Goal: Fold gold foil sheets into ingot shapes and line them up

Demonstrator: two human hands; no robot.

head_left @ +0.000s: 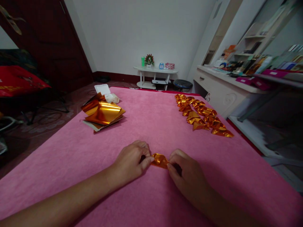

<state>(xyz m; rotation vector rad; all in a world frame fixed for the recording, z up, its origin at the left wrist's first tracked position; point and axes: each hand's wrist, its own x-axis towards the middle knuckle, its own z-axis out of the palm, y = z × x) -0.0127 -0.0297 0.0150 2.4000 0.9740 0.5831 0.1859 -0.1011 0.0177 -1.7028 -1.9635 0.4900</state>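
A small folded piece of gold foil paper [160, 160] lies on the pink cloth [146, 126] near the table's front. My left hand [131, 164] pinches its left end with curled fingers. Its right end is pinched by my right hand [187, 178], fingers closed. A stack of flat gold foil sheets [103, 114] rests at the left of the cloth. Along the right side runs a row of several folded gold pieces [202, 115].
A white box [102, 88] and a crumpled white thing [112, 98] sit behind the foil stack. A cream desk with clutter [227, 85] stands at the right, a small white side table [155, 74] by the far wall, a red bag [16, 81] at the left.
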